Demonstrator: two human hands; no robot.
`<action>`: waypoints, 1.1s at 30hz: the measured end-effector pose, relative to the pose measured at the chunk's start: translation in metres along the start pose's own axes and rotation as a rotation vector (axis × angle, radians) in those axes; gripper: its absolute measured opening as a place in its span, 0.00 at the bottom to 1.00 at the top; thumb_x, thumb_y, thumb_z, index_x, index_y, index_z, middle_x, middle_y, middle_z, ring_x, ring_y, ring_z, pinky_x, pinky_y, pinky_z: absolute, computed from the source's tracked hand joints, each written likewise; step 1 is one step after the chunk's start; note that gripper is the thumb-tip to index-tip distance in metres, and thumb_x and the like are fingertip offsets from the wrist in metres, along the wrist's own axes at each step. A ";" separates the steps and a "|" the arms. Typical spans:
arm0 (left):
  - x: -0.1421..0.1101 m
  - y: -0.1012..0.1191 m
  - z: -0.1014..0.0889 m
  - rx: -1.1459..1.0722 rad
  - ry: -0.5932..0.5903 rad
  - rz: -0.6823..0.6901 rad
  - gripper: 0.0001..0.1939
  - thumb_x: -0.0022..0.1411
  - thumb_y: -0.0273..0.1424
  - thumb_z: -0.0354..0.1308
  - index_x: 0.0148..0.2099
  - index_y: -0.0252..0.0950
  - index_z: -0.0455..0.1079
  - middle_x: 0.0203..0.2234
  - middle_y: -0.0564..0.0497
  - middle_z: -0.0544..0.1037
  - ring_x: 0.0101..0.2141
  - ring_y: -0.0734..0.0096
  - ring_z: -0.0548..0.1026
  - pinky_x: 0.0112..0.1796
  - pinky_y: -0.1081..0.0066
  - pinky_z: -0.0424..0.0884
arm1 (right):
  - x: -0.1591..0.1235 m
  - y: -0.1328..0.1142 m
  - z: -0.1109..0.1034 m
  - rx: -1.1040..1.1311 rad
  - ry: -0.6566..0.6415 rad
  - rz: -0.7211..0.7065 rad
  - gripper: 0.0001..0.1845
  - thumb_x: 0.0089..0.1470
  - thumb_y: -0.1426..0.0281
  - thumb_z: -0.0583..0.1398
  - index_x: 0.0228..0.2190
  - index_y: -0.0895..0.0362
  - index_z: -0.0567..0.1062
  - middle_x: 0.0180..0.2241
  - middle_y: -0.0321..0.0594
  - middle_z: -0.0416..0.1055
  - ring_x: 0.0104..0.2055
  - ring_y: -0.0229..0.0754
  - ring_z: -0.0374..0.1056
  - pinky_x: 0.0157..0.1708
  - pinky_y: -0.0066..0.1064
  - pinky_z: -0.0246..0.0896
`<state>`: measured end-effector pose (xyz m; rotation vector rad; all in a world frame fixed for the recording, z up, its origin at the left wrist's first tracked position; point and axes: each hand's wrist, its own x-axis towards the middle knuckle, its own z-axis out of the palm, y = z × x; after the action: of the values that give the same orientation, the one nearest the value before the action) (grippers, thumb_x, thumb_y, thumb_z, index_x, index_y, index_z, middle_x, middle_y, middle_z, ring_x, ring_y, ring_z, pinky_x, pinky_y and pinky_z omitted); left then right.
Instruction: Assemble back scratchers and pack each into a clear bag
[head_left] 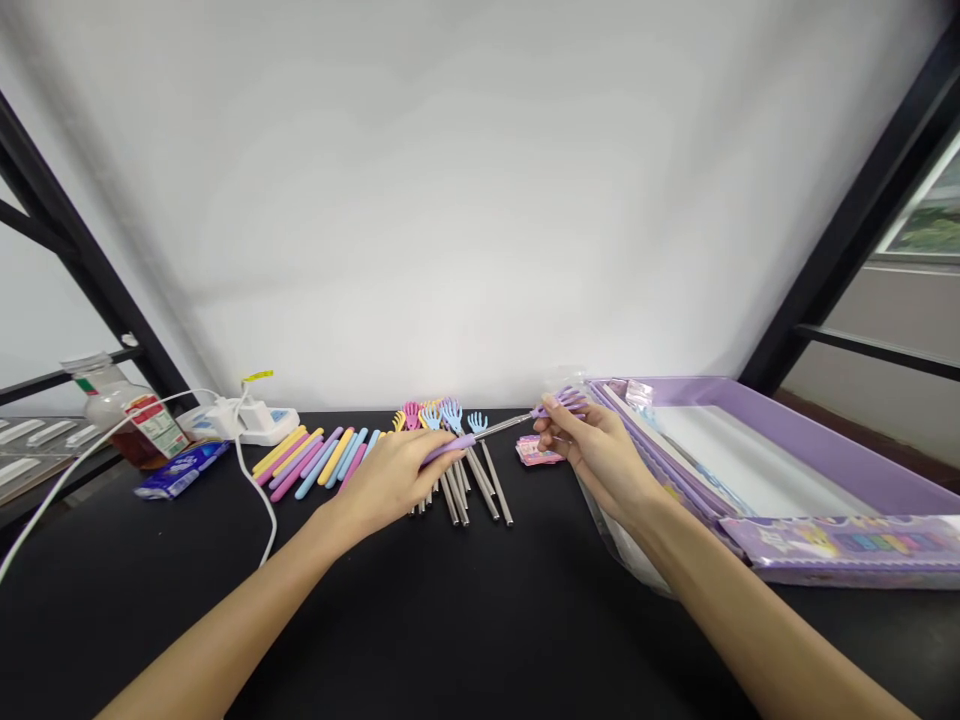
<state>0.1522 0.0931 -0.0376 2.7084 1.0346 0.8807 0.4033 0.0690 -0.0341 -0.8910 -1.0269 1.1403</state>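
Note:
A purple back scratcher (504, 425) with a metal rod is stretched between my two hands above the black table. My left hand (397, 465) is closed around its purple handle. At the other end, my right hand (592, 445) pinches the purple claw head. Below and behind lie several metal rods with claw heads (469, 480) in blue, pink and yellow, partly hidden by my left hand. Left of that hand is a row of loose coloured handles (315, 462) in yellow, pink, purple and blue. Small pink cards (536, 452) lie near my right hand.
A purple tray (810, 440) with packaging stands at the right, a clear plastic bag (630, 550) along its near left side. Farther left are a white power strip (259, 424) with cables, a bottle of brown liquid (131, 415) and a blue packet (184, 470). A wall rises behind.

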 end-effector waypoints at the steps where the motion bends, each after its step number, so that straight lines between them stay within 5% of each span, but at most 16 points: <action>1: 0.000 0.001 -0.001 -0.032 -0.002 -0.007 0.17 0.73 0.38 0.49 0.34 0.35 0.70 0.24 0.55 0.69 0.25 0.75 0.64 0.30 0.72 0.59 | 0.000 0.000 -0.001 -0.005 -0.023 0.006 0.21 0.45 0.54 0.72 0.28 0.59 0.77 0.28 0.39 0.73 0.27 0.37 0.68 0.31 0.32 0.67; 5: 0.001 0.010 -0.008 -0.354 -0.121 -0.139 0.21 0.73 0.42 0.48 0.33 0.34 0.70 0.18 0.57 0.60 0.20 0.78 0.58 0.24 0.74 0.56 | -0.002 -0.003 -0.003 -0.010 -0.129 -0.003 0.19 0.47 0.56 0.71 0.30 0.59 0.79 0.30 0.42 0.76 0.29 0.39 0.71 0.32 0.33 0.69; 8: 0.003 0.018 -0.010 -0.596 -0.292 -0.245 0.20 0.73 0.45 0.46 0.46 0.35 0.70 0.18 0.59 0.63 0.17 0.79 0.60 0.21 0.75 0.58 | -0.003 -0.007 -0.004 0.031 -0.158 0.003 0.17 0.50 0.57 0.70 0.30 0.59 0.80 0.29 0.41 0.76 0.29 0.38 0.72 0.34 0.31 0.70; 11: 0.005 0.023 -0.007 -0.715 -0.329 -0.287 0.19 0.72 0.46 0.48 0.45 0.35 0.69 0.23 0.55 0.72 0.22 0.77 0.70 0.27 0.76 0.67 | -0.002 -0.011 -0.006 0.000 -0.180 0.017 0.15 0.52 0.58 0.69 0.35 0.57 0.80 0.37 0.44 0.79 0.38 0.42 0.76 0.43 0.34 0.71; 15: 0.004 0.022 0.001 -1.017 -0.265 -0.379 0.17 0.70 0.44 0.53 0.42 0.33 0.70 0.36 0.45 0.78 0.36 0.70 0.77 0.41 0.72 0.73 | 0.007 -0.011 -0.018 -0.572 -0.113 -0.119 0.22 0.56 0.63 0.64 0.53 0.54 0.75 0.43 0.45 0.80 0.45 0.49 0.76 0.49 0.44 0.69; 19: 0.000 0.019 0.005 -1.352 -0.184 -0.467 0.15 0.69 0.39 0.58 0.52 0.37 0.65 0.40 0.43 0.80 0.43 0.65 0.78 0.45 0.65 0.73 | 0.016 -0.015 -0.036 -1.227 -0.137 -0.275 0.13 0.58 0.66 0.58 0.42 0.53 0.80 0.43 0.42 0.80 0.42 0.51 0.76 0.44 0.43 0.69; 23: 0.007 0.023 0.006 -1.292 -0.210 -0.474 0.15 0.64 0.37 0.64 0.46 0.34 0.67 0.41 0.40 0.80 0.44 0.60 0.78 0.46 0.62 0.74 | 0.025 -0.031 -0.066 -1.560 -0.025 -0.350 0.16 0.58 0.64 0.55 0.38 0.54 0.81 0.35 0.41 0.80 0.37 0.50 0.75 0.38 0.40 0.67; 26: 0.022 0.030 0.011 -1.190 -0.245 -0.483 0.17 0.60 0.40 0.67 0.42 0.32 0.70 0.38 0.41 0.81 0.42 0.60 0.80 0.45 0.62 0.76 | 0.031 -0.038 -0.091 -1.751 -0.097 -0.257 0.17 0.55 0.58 0.59 0.36 0.55 0.82 0.34 0.44 0.79 0.37 0.52 0.74 0.36 0.40 0.64; 30: 0.041 0.040 0.025 -1.140 -0.302 -0.436 0.19 0.57 0.41 0.69 0.41 0.32 0.72 0.36 0.42 0.81 0.36 0.63 0.80 0.39 0.65 0.77 | 0.033 -0.029 -0.110 -1.896 -0.196 -0.183 0.23 0.48 0.52 0.66 0.42 0.53 0.83 0.44 0.48 0.77 0.49 0.60 0.68 0.47 0.46 0.61; 33: 0.050 0.048 0.037 -1.122 -0.339 -0.391 0.18 0.59 0.41 0.67 0.43 0.31 0.72 0.37 0.41 0.81 0.37 0.63 0.80 0.37 0.66 0.77 | 0.031 -0.021 -0.112 -1.892 -0.212 -0.164 0.14 0.49 0.56 0.67 0.37 0.47 0.84 0.45 0.43 0.76 0.52 0.58 0.66 0.51 0.45 0.57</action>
<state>0.2300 0.0917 -0.0298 1.5656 0.6434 0.6064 0.5189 0.0903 -0.0419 -2.0137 -2.2808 -0.2567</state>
